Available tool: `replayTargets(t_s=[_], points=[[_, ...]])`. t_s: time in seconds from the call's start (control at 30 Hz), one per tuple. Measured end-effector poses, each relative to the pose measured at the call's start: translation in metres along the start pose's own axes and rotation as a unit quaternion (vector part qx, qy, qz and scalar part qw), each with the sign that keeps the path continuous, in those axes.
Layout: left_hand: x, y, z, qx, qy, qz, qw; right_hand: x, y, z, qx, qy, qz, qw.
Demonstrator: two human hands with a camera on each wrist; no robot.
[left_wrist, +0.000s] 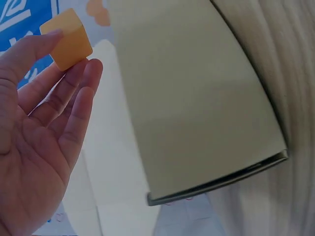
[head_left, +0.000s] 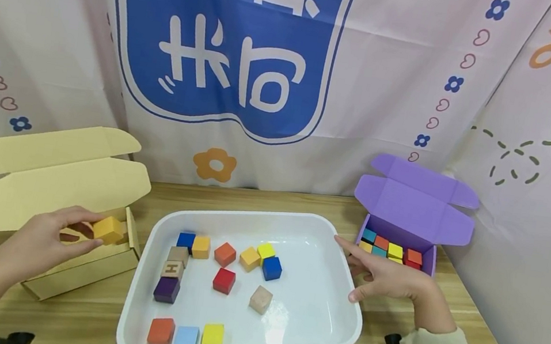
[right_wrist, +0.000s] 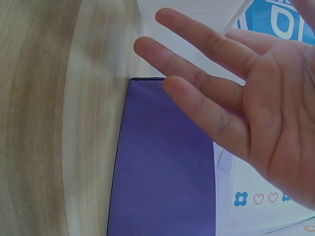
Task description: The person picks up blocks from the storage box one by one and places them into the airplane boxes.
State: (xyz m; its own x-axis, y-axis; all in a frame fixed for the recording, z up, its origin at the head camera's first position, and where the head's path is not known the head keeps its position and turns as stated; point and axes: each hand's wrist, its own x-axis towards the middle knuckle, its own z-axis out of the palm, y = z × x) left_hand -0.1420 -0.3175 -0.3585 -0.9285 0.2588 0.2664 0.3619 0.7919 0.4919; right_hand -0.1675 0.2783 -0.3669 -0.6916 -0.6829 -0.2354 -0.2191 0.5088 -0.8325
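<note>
My left hand [head_left: 44, 237] pinches an orange cube [head_left: 109, 229] between thumb and fingertips, over the open pale-yellow box [head_left: 83, 280]. The left wrist view shows the cube [left_wrist: 67, 39] held up beside the box's outer wall [left_wrist: 197, 108]. My right hand [head_left: 387, 275] is at the right rim of the white tray [head_left: 314, 293], fingers extended and holding nothing. Behind that hand stands the open purple box [head_left: 430, 261] with several coloured cubes inside, partly hidden by the hand. In the right wrist view the loose fingers [right_wrist: 197, 98] spread above the purple box's side [right_wrist: 162, 162].
Inside the tray lie several cubes, among them a red cube [head_left: 224, 281], a plain wood cube [head_left: 261, 300], a dark purple cube [head_left: 167, 289] and a light blue cube [head_left: 186, 340]. A printed curtain [head_left: 368, 103] hangs behind the wooden table [head_left: 262, 196].
</note>
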Motion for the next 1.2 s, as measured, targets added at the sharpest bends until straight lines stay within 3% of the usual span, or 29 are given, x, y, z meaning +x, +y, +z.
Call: replayTargets(t_s=[0.13,0.37,0.5,0.83,1.2], points=[[-0.001,-0.01,0.003,0.011,-0.015,-0.011,0.9998,0.0,0.0,0.0,-0.001,0.001,0.005,1.0],[0.003,-0.024,0.013,0.01,-0.046,0.011,0.9989,0.0,-0.001,0.0,-0.003,0.001,0.009,1.0],[0.006,-0.026,0.02,0.005,-0.068,0.014,0.9976,0.001,-0.001,0.001,0.001,-0.001,0.011,0.9999],[0.014,-0.029,0.028,0.011,-0.085,0.038,0.9956,0.001,-0.001,0.0,-0.004,-0.002,0.011,0.9999],[0.017,-0.033,0.032,0.007,-0.133,0.012,0.991,0.002,-0.001,0.001,-0.009,-0.002,0.014,0.9998]])
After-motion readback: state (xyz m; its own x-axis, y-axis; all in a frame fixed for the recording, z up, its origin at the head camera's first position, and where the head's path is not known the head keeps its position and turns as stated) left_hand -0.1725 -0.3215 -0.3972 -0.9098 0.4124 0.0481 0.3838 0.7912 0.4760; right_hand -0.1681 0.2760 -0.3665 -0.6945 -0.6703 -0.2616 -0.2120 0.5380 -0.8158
